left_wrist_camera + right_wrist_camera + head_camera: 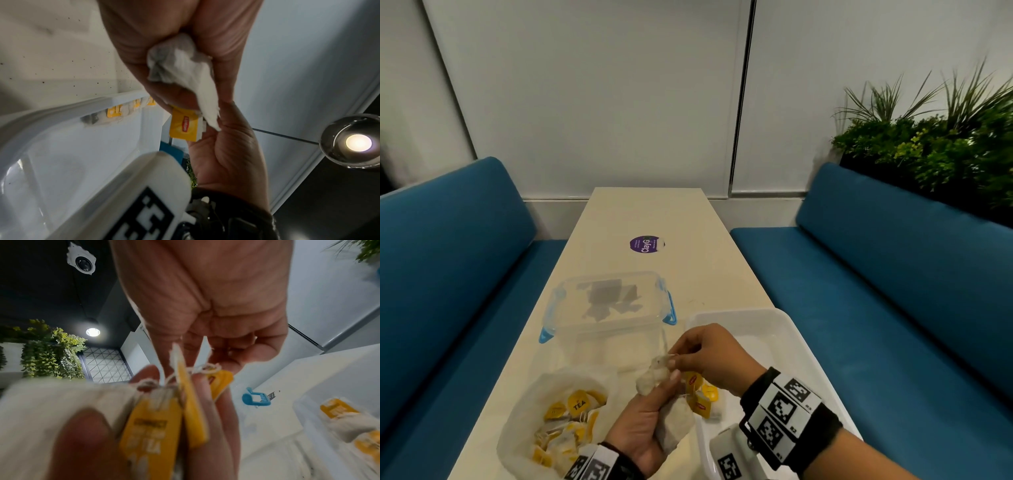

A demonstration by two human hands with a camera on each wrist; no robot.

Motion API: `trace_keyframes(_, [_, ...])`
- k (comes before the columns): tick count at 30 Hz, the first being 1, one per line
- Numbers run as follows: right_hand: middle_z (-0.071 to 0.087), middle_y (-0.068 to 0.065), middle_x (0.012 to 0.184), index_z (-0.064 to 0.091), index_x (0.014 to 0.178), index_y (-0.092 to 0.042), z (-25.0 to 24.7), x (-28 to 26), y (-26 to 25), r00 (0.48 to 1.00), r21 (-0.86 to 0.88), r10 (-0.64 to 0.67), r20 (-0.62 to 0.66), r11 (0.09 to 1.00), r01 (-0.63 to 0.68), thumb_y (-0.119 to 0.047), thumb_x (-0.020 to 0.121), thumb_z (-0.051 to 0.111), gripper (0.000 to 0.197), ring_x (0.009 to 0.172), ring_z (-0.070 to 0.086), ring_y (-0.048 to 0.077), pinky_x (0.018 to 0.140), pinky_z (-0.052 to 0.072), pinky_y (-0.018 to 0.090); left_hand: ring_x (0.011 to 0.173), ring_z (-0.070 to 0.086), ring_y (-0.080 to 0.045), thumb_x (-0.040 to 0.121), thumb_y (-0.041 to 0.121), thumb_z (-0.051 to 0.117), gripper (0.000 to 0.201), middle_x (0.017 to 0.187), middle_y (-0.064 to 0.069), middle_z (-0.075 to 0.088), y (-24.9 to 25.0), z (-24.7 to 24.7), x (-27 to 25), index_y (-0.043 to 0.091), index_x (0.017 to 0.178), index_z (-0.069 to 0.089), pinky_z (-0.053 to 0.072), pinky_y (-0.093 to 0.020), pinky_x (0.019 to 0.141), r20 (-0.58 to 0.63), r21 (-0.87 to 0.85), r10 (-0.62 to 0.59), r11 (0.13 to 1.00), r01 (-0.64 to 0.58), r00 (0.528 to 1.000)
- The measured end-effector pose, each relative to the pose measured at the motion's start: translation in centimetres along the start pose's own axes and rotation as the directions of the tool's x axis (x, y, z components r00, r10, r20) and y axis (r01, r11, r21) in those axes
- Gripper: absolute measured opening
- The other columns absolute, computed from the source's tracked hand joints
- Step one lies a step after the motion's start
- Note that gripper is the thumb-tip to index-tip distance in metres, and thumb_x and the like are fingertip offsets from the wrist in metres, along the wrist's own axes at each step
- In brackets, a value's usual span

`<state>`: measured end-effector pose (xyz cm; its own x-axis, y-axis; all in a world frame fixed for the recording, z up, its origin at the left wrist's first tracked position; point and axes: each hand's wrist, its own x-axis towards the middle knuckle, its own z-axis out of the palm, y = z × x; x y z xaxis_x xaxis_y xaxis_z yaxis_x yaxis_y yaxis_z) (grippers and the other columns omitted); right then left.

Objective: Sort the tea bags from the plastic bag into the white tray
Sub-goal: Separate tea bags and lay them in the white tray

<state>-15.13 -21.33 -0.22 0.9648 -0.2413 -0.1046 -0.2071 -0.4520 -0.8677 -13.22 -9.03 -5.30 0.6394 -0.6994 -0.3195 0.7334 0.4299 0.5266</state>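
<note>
Head view, person seated at a long cream table [643, 212] between blue benches.

Left hand [643, 428], at 6 o'clock in the frame, palm up, fingers curled round a small bunch of tea bags [671, 425]. Yellow tags [698, 401] dangle from them on tangled strings just past the tray's near-left corner.

Right hand [709, 356], near centre, thumb and fingertips pinched on the top corner of one tea bag [659, 365] in that bunch. It looks to be teasing it loose. The right wrist view confirms knotted strings [203, 368] between the tags.

Plastic bag [551, 421] lies open at 7 o'clock, with many yellow-tagged bags inside.

White tray [784, 329] sits at 4 to 5 o'clock. The left wrist view shows a few bags lying along its wall [115, 112]; most of the floor looks bare. The exact count is hidden.

A clear lidded box with blue clips [609, 305] stands at 11 o'clock from the hands, with dark shapes seen through its lid. A purple sticker [647, 244] sits further up the table.

Judgement: early in the job. A handful is placed, one bunch is in hand, and the bulk is in the plastic bag. The tangle needs separating before the bags can be laid down.
</note>
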Motion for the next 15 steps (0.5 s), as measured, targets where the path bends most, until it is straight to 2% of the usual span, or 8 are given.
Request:
trace_keyframes(2, [0.063,-0.004,0.068,0.073,0.085,-0.009,0.0,0.0,0.0,1.0,0.089,-0.004,-0.017,0.996,0.005,-0.012,0.081,0.071,0.006,0.065,0.057,0.005,0.072,0.051,0.021,0.062,0.07,-0.026,0.067,0.03,0.072,0.047,0.085,-0.021,0.072,0.2,0.2,-0.2,0.0,0.102,0.067,0.058,-0.035,0.051,0.008,-0.05,-0.015,0.999,0.015,1.0])
trace_keyframes(4, [0.065,-0.003,0.072,0.074,0.087,-0.007,-0.2,-0.1,0.0,0.999,0.173,-0.013,-0.047,0.985,0.021,-0.014,0.081,0.071,0.01,0.069,0.058,0.004,0.07,0.049,0.015,0.059,0.07,-0.025,0.073,0.048,0.058,0.053,0.081,-0.018,0.072,0.5,0.0,-0.3,0.002,0.099,0.066,0.058,-0.032,0.049,-0.04,-0.062,-0.05,0.997,0.048,0.998])
trace_keyframes(5, [0.066,-0.003,0.074,0.074,0.087,-0.008,-0.3,-0.1,-0.1,0.998,0.196,-0.025,-0.063,0.98,0.037,-0.014,0.081,0.071,0.009,0.07,0.058,0.003,0.069,0.048,0.011,0.055,0.069,-0.024,0.079,0.052,0.051,0.054,0.077,-0.016,0.072,0.7,-0.3,-0.1,0.003,0.096,0.065,0.057,-0.03,0.047,-0.068,-0.078,-0.066,0.995,0.061,0.995])
trace_keyframes(8, [0.066,-0.005,0.075,0.072,0.079,-0.017,-0.8,-0.5,-0.8,0.994,0.266,-0.068,-0.086,0.96,0.089,-0.013,0.082,0.07,0.005,0.072,0.06,0.001,0.067,0.048,0.01,0.052,0.067,-0.024,0.087,0.05,0.044,0.051,0.072,-0.015,0.07,1.0,-0.5,0.0,0.003,0.092,0.064,0.055,-0.03,0.047,-0.109,-0.09,-0.07,0.994,0.06,0.992])
trace_keyframes(11, [0.06,-0.009,0.061,0.07,0.079,-0.014,-1.4,-1.0,-1.5,0.988,0.336,-0.088,-0.125,0.934,0.125,-0.012,0.085,0.066,0.008,0.052,0.052,-0.002,0.052,0.041,0.01,0.052,0.067,-0.025,0.091,0.042,0.047,0.039,0.072,-0.015,0.07,1.0,-0.5,0.3,0.006,0.091,0.062,0.055,-0.031,0.049,-0.141,-0.101,-0.048,0.994,0.034,0.989])
trace_keyframes(15, [0.057,-0.007,0.053,0.068,0.079,-0.014,-2.2,-1.3,-2.3,0.974,0.353,-0.115,-0.197,0.918,0.18,-0.012,0.089,0.061,0.012,0.047,0.046,0.003,0.045,0.038,0.016,0.051,0.067,-0.024,0.092,0.031,0.05,0.027,0.069,-0.014,0.07,0.8,-0.5,0.5,0.007,0.089,0.062,0.055,-0.031,0.048,-0.156,-0.096,-0.053,0.995,0.038,0.986])
